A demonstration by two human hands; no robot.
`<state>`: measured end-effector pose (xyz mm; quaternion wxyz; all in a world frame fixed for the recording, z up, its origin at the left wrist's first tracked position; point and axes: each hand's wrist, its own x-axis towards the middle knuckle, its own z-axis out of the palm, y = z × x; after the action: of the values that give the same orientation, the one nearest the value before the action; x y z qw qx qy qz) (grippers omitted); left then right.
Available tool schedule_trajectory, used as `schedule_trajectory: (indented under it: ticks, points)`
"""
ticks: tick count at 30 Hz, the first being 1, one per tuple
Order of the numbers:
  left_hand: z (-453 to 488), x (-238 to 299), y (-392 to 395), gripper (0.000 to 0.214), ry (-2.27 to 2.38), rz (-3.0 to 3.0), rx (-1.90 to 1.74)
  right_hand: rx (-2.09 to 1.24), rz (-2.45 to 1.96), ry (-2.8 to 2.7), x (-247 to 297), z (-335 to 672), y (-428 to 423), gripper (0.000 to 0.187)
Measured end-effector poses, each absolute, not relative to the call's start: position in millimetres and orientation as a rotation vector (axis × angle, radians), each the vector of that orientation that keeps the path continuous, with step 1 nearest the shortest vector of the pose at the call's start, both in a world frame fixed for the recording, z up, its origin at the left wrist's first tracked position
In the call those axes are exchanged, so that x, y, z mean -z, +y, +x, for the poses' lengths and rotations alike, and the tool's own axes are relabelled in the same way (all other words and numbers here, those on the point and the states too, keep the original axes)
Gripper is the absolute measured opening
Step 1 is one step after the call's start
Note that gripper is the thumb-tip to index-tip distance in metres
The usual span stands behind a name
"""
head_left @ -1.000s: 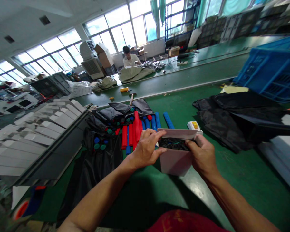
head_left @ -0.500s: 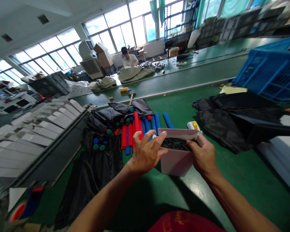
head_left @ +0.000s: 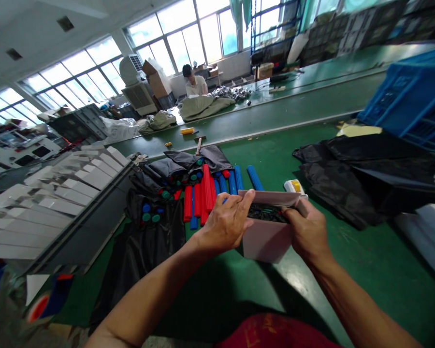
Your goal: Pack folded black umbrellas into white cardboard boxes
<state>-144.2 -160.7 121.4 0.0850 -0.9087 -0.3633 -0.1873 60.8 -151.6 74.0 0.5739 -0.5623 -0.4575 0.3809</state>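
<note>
Grips the box (head_left: pixel 266 240) near the middle of the table's (head_left: pixel 369 266) near edge, mouth up, with dark stuff (head_left: pixel 266 211) inside; cannot tell whether resting on the table or lifted. Clasps its right end with the right hand (head_left: pixel 306 231), thumb hooked over the rim, fingers closed round the outside. Touches its left end with the left hand (head_left: pixel 230 221), half open, index finger at the back wall, thumb at the front; cannot tell how firmly. Has red rods (head_left: pixel 206 186), blue rods (head_left: pixel 254 178) and black bags (head_left: pixel 166 166) beyond, toward the far edge, and black cloths (head_left: pixel 333 169) toward the right.
</note>
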Motion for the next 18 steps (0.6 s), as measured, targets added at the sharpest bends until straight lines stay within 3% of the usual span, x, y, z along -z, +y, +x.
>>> schedule_trajectory:
  ticks: [4,11,15,18]
  points:
    - [-152.0,-103.7,-162.8,0.069,-1.155,-2.677,0.951,-0.921,-1.305,-1.049,-74.6,62.4,-148.1,0.016]
    - [-132.3,-62.5,-158.0,0.044,-2.067,-2.202,2.525,-0.982,-1.293,-1.042,-75.5,59.2,-151.2,0.016]
    - [-107.5,-66.1,-149.3,0.042,-1.974,-2.478,3.084,-0.960,-1.312,-1.023,-72.2,61.1,-148.3,0.014]
    - [-99.1,-74.5,-145.5,0.040,-1.860,-2.368,3.476,-1.000,-1.201,-1.023,-65.5,64.9,-145.6,0.014]
